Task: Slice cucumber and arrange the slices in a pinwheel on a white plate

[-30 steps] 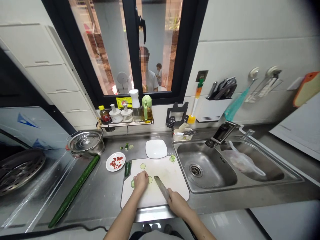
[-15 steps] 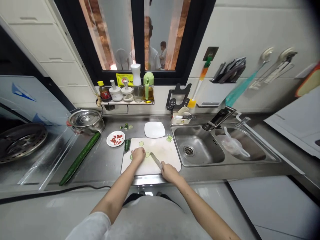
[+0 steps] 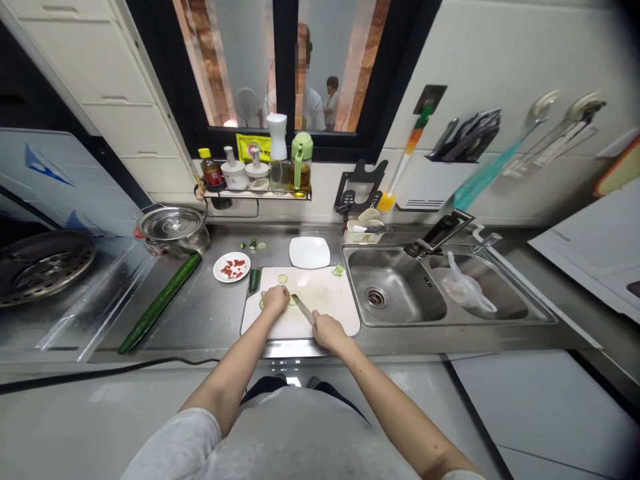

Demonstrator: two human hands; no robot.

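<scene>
A white cutting board (image 3: 327, 290) lies on the counter in front of me. My left hand (image 3: 277, 299) rests on it with fingers curled together at a thin cucumber slice (image 3: 293, 301); the hand partly hides what is under it. My right hand (image 3: 328, 331) is wrapped round the handle of a kitchen knife (image 3: 303, 309), its blade tip over that slice beside my left fingertips. Another round slice (image 3: 283, 279) lies flat behind my left hand. A short cucumber piece (image 3: 255, 280) sits at the board's left edge, and pale green cuttings (image 3: 338, 271) at its far right corner.
A small plate of chopped red pieces (image 3: 220, 270) and a white square dish (image 3: 309, 253) stand behind the board. A whole cucumber (image 3: 163, 300) and a lidded pot (image 3: 175, 227) are left. The sink (image 3: 400, 287) is right; a seasoning rack (image 3: 257, 194) hangs behind.
My right hand has moved left with the knife, bringing the blade tip from the slice's right side onto it. My left hand stays at the slice. The view has shifted slightly.
</scene>
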